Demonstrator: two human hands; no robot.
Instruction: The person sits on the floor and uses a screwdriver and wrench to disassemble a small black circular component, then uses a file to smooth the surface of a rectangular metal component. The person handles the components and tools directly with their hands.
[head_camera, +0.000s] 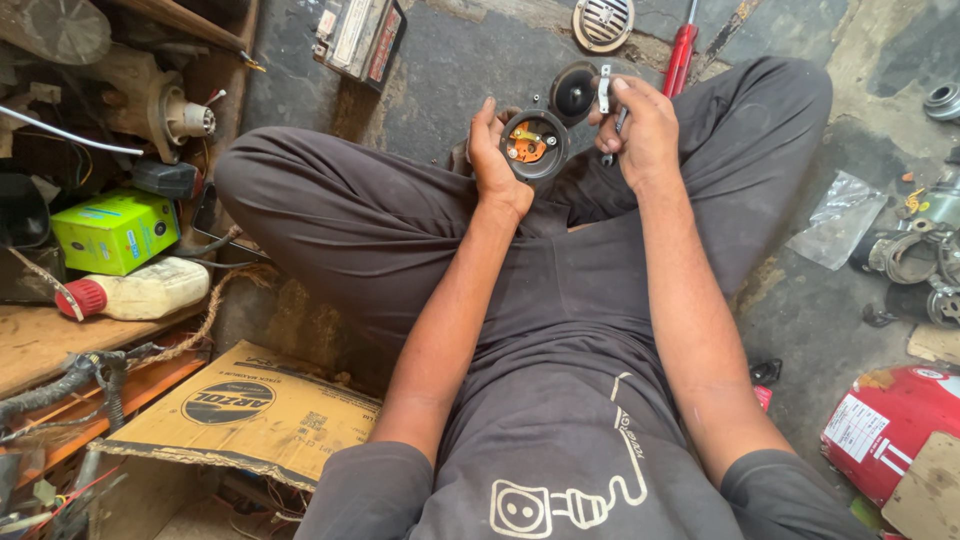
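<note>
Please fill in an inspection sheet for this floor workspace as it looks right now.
Surface: grey concrete floor, stained; the person sits cross-legged on it.
Job's things: round black housing with orange insert in the left hand; small metal bracket in the right hand; black round cap just behind.
Clutter: green box, white bottle with red cap, cardboard sheet, red cylinder, plastic bag.
Fingers: both hands closed on their parts.
Cables: dark wire bundle at left.
Surroundings: floor drain grate, red-handled screwdriver, metal parts at right.
</note>
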